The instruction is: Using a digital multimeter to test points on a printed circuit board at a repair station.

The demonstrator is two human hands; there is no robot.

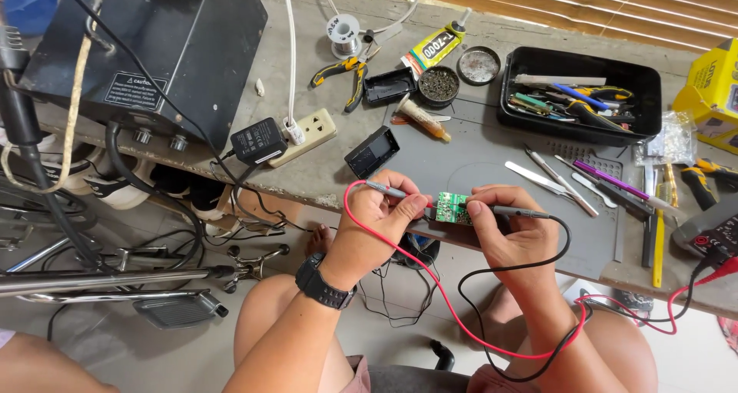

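My left hand (378, 218) grips a probe with a red lead (430, 281) and also steadies a small green circuit board (452, 208) at the near edge of the grey work mat (477, 158). My right hand (513, 228) holds a probe with a black lead (565, 239), its tip on the board. A black watch sits on my left wrist. Both leads loop down over my lap and run right to a multimeter (711, 235).
A black tool tray (580, 93), tweezers and screwdrivers (584, 181), pliers (346, 71), a glue tube (434, 48), round tins, a power strip (307, 131) with an adapter, a small black box (372, 151) and a large black machine (154, 51) lie on the bench.
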